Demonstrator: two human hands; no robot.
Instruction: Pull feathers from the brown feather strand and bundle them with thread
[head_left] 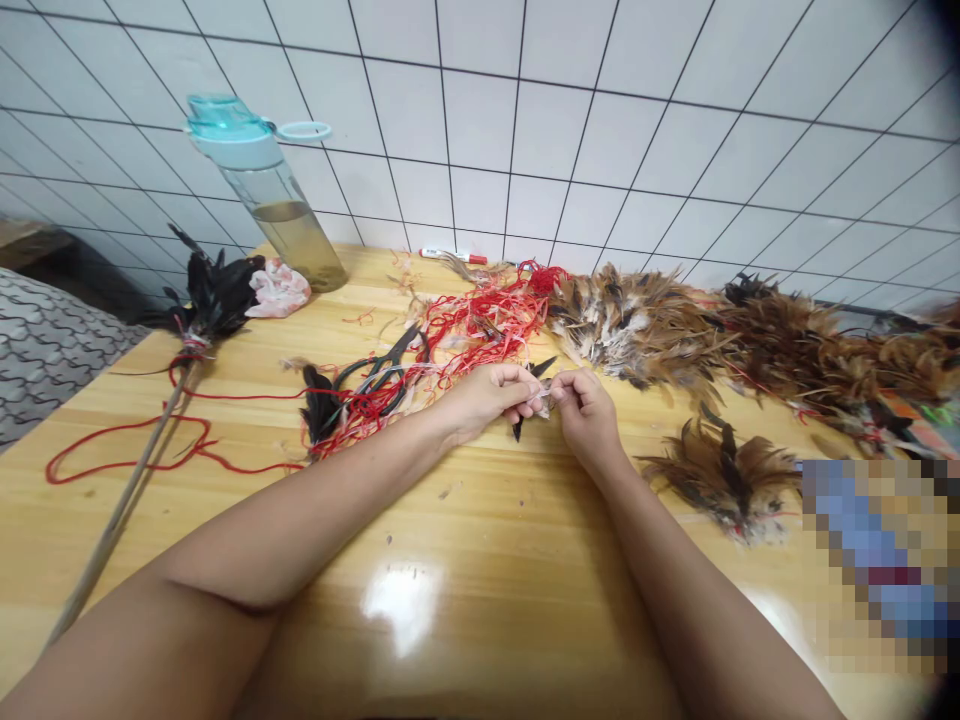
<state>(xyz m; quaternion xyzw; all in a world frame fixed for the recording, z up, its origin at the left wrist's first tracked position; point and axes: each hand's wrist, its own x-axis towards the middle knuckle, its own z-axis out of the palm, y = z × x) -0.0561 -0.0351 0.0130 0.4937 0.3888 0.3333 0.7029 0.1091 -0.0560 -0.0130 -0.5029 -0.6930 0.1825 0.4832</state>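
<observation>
Between the fingertips of both hands sits a small pinch of pale quill ends [541, 399], with a slim dark feather [517, 429] showing just below them, held above a varnished wooden table [480, 540]. The left hand [487, 397] is curled, its thumb and forefinger closed on the pale ends from one side. The right hand [589, 415] curls in from the other side, and the two nearly touch, so the fingers hide the exact grip. Neither hand holds a tool. Just left of the hands lies a tangle of red thread [480, 320], with black-handled scissors [382, 375] and a bunch of black feathers [321, 405] caught in its near end. Farther left, black feathers [217, 295] are tied to a long wooden stick [127, 490], with a loop of red string [127, 450] on the table beside it. To the right run brown-and-cream feathers [637, 325], darker brown feathers [825, 350] and a separate brown bunch [724, 475]. Along the white tiled wall [525, 130] stand a water bottle [262, 190] and a crumpled pink cloth [277, 290].
</observation>
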